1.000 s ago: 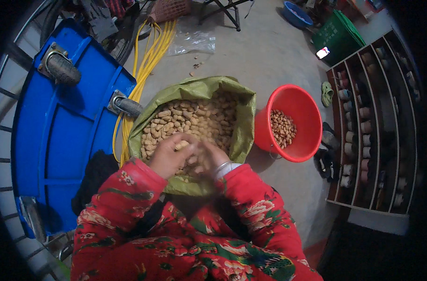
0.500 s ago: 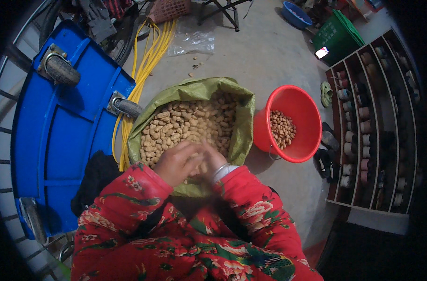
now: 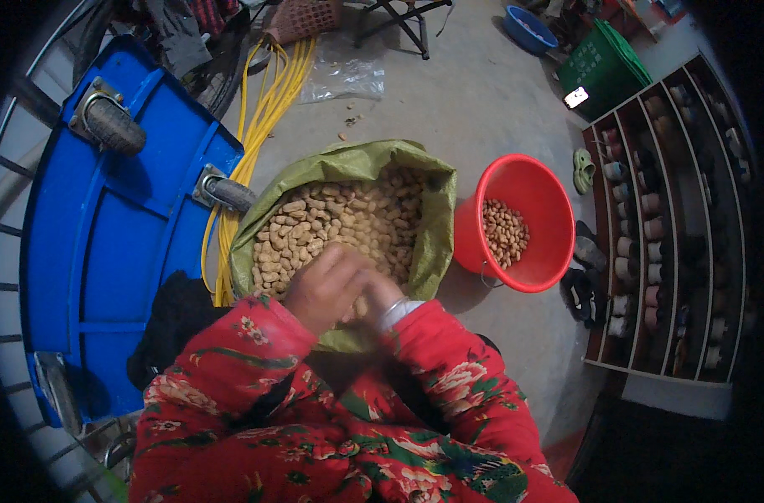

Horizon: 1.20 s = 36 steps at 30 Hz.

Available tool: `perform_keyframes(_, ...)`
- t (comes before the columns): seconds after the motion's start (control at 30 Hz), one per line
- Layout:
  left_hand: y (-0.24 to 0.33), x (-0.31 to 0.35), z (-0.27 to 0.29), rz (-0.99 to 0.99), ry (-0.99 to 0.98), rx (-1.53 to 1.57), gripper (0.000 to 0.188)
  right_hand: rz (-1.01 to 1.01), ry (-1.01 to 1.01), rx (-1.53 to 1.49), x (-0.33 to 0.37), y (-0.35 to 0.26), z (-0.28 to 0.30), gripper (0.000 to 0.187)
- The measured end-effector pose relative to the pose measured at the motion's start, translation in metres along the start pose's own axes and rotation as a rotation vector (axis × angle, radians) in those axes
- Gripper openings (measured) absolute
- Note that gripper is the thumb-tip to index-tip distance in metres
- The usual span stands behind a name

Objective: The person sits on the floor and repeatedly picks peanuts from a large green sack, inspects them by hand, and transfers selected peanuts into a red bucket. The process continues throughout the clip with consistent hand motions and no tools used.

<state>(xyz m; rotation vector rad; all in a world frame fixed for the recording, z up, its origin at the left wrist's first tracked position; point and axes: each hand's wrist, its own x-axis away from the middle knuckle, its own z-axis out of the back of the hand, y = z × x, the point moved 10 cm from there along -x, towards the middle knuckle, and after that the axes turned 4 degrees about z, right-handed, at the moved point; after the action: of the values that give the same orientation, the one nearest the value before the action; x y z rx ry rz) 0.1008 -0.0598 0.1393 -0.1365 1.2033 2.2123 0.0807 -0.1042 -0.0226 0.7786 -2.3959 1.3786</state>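
Observation:
My two hands meet over the near side of an open green woven sack [image 3: 436, 243] full of unshelled peanuts [image 3: 302, 218]. My left hand [image 3: 325, 287] is closed, its curled fingers lying over those of my right hand [image 3: 384, 291]. The right hand, with a silvery bracelet at the wrist, is closed too and partly covered by the left. Pale peanut [image 3: 362, 307] shells show in the gap between the palms; the fingertips are hidden and slightly blurred. To the right of the sack, a red bucket [image 3: 554, 243] leans, with brown shelled peanuts [image 3: 504, 233] at its bottom.
A blue platform with caster wheels [image 3: 130, 226] stands on edge at the left, beside yellow hose or cable [image 3: 273, 96]. A shoe rack [image 3: 650, 226] lines the right, with loose shoes [image 3: 585, 170] before it. Farther off are a green bin [image 3: 608, 63], blue basin [image 3: 528, 32] and clear plastic bag [image 3: 344, 81].
My left hand has risen slightly and turned inward, its fingers now closing farther over the right hand. The sack and bucket stay put.

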Motion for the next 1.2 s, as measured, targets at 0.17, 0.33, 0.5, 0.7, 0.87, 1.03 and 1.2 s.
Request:
perform_keyframes(0.17, 0.013, -0.001, -0.004, -0.108, 0.024, -0.078, 0.019, 0.038, 0.021, -0.09, 0.004, -0.008, -0.008, 0.045)
perform_keyframes(0.33, 0.003, 0.001, -0.002, 0.008, 0.061, -0.037, 0.027, -0.156, 0.093, -0.308, 0.008, 0.001, -0.008, 0.046)
perform_keyframes(0.5, 0.0, 0.001, -0.005, 0.02, 0.018, 0.02, 0.03, -0.16, 0.028, -0.398, 0.009, -0.003, -0.011, 0.045)
perform_keyframes(0.7, 0.011, -0.001, -0.003, -0.062, 0.023, -0.22, 0.022, -0.099, -0.014, -0.484, 0.01, -0.013, -0.016, 0.038)
perform_keyframes(0.87, -0.008, -0.004, 0.012, 0.09, 0.114, -0.066, 0.021, 0.026, 0.037, -0.461, 0.008, -0.031, -0.009, 0.026)
perform_keyframes(1.03, -0.014, -0.001, 0.021, 0.098, 0.192, -0.058, 0.019, 0.297, 0.065, -0.445, 0.025, -0.103, 0.032, 0.028)
perform_keyframes(1.2, -0.036, 0.001, 0.027, 0.207, 0.205, -0.009, 0.019, 0.918, 0.485, -0.899, 0.09, -0.189, 0.152, 0.039)
